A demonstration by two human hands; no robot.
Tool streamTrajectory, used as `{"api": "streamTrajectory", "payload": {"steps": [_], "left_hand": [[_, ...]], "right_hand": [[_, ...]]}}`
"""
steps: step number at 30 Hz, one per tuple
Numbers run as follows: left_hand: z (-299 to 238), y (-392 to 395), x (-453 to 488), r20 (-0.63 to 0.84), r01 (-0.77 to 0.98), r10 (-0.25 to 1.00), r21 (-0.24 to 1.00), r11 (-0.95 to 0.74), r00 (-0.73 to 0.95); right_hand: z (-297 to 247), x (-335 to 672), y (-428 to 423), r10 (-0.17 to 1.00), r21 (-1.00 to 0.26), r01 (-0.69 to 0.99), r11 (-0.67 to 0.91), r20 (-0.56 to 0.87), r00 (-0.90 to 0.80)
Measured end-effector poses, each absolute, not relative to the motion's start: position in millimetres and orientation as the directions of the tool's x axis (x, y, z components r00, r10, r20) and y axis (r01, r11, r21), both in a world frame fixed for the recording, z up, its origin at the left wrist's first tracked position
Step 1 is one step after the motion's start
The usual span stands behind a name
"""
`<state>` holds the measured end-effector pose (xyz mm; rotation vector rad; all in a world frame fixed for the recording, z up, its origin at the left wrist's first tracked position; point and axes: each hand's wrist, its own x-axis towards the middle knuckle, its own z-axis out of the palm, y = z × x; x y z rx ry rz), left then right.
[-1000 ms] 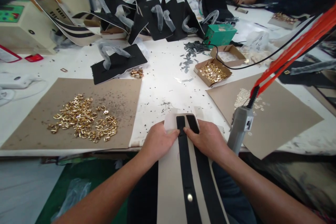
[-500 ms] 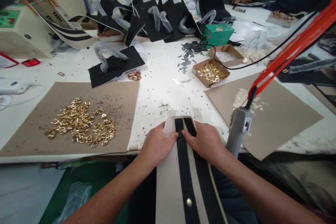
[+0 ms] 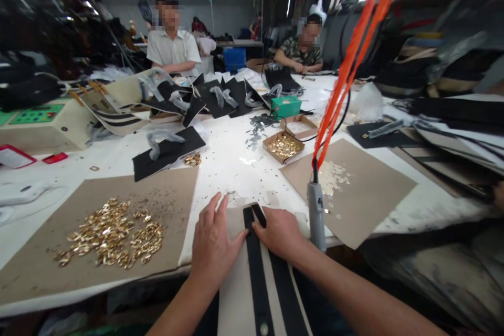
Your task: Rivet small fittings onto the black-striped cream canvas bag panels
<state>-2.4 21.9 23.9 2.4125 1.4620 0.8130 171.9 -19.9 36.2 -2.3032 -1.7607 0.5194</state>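
Held in front of me is a beige panel (image 3: 232, 299) with two black straps (image 3: 256, 278) running along it; a round metal stud (image 3: 264, 328) sits low on the left strap. My right hand (image 3: 281, 231) grips the panel's far right edge, its thumb pressed near the strap tops and its other fingers hidden underneath. My left hand (image 3: 212, 244) is open at the left edge, fingers raised and apart, the thumb tip by the left strap. A grey handheld tool (image 3: 316, 215) hangs from orange cords (image 3: 350, 58) just right of my right hand.
Gold metal fittings (image 3: 114, 233) lie heaped on a brown sheet (image 3: 35, 252) at left. Small pale rings (image 3: 333, 176) lie on another sheet (image 3: 370, 194) at right. Beyond are a box of gold pieces (image 3: 284, 147), a green box (image 3: 286, 106) and black panels with wrapped handles. Two people sit across the table.
My left hand has let go of the panel's edge and spread its fingers. The right hand keeps its grip. My view has tilted up, showing more of the room.
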Motion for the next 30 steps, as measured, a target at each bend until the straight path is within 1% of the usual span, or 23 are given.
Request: {"api": "streamTrajectory", "payload": {"steps": [1,2,4,6,9,11,12,14,16,17,18,19,21,23,24,26,30], "left_hand": [[22,21,-2,0.397,0.713,0.812,0.406,-0.573,0.427],[18,20,-2,0.415,0.659,0.766,0.398,-0.638,0.491],[9,19,-1,0.399,0.564,0.717,0.444,-0.696,0.571],[-3,20,0,0.384,0.522,0.724,0.509,-0.684,0.573],[-17,23,0,0.405,0.505,0.754,0.566,-0.651,0.517],[-22,25,0,0.421,0.494,0.764,0.589,-0.640,0.489],[-23,26,-1,0.426,0.488,0.766,0.595,-0.638,0.481],[-23,26,0,0.433,0.486,0.768,0.600,-0.636,0.472],[-22,25,0,0.431,0.497,0.772,0.594,-0.632,0.467],[-22,25,1,0.427,0.504,0.774,0.591,-0.630,0.467],[-21,24,2,0.421,0.510,0.777,0.590,-0.626,0.468],[-21,24,2,0.416,0.512,0.779,0.590,-0.624,0.469],[-20,24,3,0.411,0.511,0.780,0.592,-0.622,0.473],[-21,24,3,0.413,0.505,0.776,0.594,-0.626,0.477],[-22,24,2,0.417,0.502,0.773,0.592,-0.630,0.478],[-23,24,1,0.425,0.499,0.766,0.586,-0.639,0.482],[-24,25,0,0.425,0.511,0.760,0.565,-0.648,0.492]], "right_hand": [[37,172,-19,0.963,-0.374,0.888,-0.267,-0.147,0.228],[37,172,-19,0.964,-0.384,0.885,-0.263,-0.137,0.227],[38,173,-19,0.968,-0.404,0.880,-0.249,-0.117,0.220],[40,173,-19,0.972,-0.421,0.876,-0.236,-0.100,0.214],[45,172,-26,0.974,-0.448,0.867,-0.217,-0.040,0.223],[51,171,-37,0.969,-0.502,0.845,-0.183,0.050,0.240],[55,172,-45,0.962,-0.548,0.824,-0.143,0.119,0.247],[63,178,-67,0.929,-0.641,0.767,-0.016,0.273,0.248],[70,195,-91,0.873,-0.696,0.709,0.111,0.410,0.265],[72,207,-102,0.847,-0.711,0.689,0.141,0.447,0.287],[73,223,-111,0.827,-0.721,0.680,0.136,0.461,0.323],[72,241,-117,0.813,-0.727,0.680,0.095,0.451,0.368],[65,281,-121,0.798,-0.697,0.714,-0.067,0.392,0.457],[54,318,-115,0.828,-0.584,0.776,-0.241,0.294,0.478],[49,332,-110,0.846,-0.523,0.800,-0.293,0.247,0.472],[40,351,-98,0.880,-0.437,0.836,-0.332,0.176,0.441],[36,355,-73,0.911,-0.350,0.874,-0.336,0.115,0.397]]}}
